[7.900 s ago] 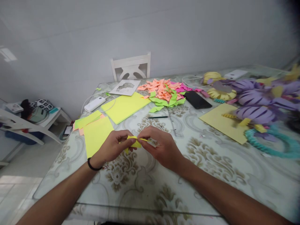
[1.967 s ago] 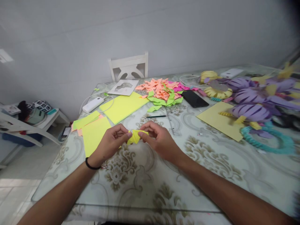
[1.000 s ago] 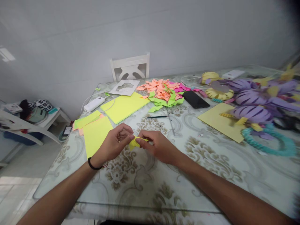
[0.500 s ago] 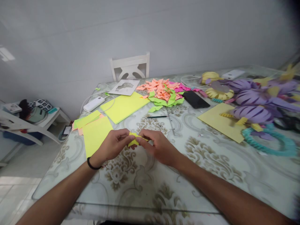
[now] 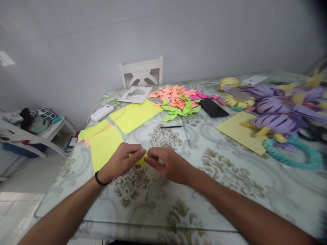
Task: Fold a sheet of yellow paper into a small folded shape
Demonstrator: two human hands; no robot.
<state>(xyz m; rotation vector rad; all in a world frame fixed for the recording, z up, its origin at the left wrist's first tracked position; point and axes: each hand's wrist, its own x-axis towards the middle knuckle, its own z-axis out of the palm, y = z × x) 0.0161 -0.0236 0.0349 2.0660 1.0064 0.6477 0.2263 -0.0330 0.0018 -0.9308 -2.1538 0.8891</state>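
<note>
Between both hands, just above the patterned tabletop, is a small folded piece of yellow paper [image 5: 141, 160], mostly covered by fingers. My left hand [image 5: 125, 160] pinches its left side with thumb and fingers; a black band circles that wrist. Closed on the paper's right edge is my right hand [image 5: 167, 161], thumb against bent fingers. A yellow sheet [image 5: 104, 144] lies on the table beside my left hand. Beyond the hands is a dark pen [image 5: 171, 127], near a clear ruler [image 5: 186, 131].
Folded orange paper pieces [image 5: 173, 93] and green ones [image 5: 182, 109] form a pile at the back. Nearby lie a black phone [image 5: 214, 108], a yellow paper stack [image 5: 135, 117] and a white power bank [image 5: 102, 112]. Purple paper crafts [image 5: 276, 124] and a teal ring [image 5: 293, 156] sit at right.
The yellow piece has turned and sits lower, with less of it showing between the fingers. My right hand's fingers have curled in more, and its tips have shifted slightly left.
</note>
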